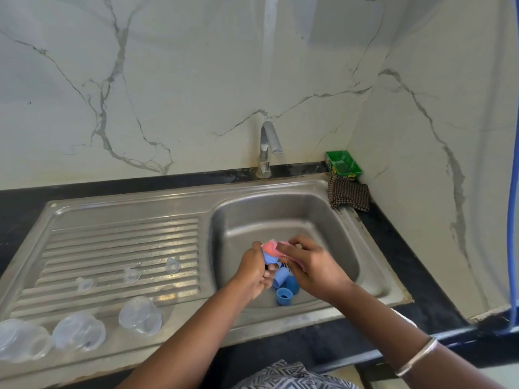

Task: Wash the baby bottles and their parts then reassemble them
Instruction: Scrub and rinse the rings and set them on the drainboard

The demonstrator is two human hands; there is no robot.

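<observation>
head view looks down on a steel sink (283, 217) set in a dark bench (415, 276), with both hands working over the basin. left hand (254, 272) has its grip curled round a small blue bottle part (269, 258), held above the basin floor. right hand (311, 266) pinches a pink sponge (271, 246) against the top of that blue part, fingers bent over it, so both grips are closed on what they hold. just beneath the hands, on the basin floor toward its front edge, lie more blue collars (285, 296), one with its opening up, the others partly hidden by the hands. on the ribbed drainboard (120, 248) at the left side of the sink rest three clear teats (172, 265), spaced apart in a slanting row. nearer the front edge of the drainboard lie three clear bottles (140, 315) on their sides, the leftmost cut off by the edge of the picture. a chrome tap (266, 148) stands at the back rim of the sink, its spout over the basin, no water visible. at the back right corner of the bench sits a green tray (343, 165), and a dark checked cloth (348, 195) lies just in front of it, overlapping the sink's rim. a metal bangle (415, 357) circles the right wrist.
</observation>
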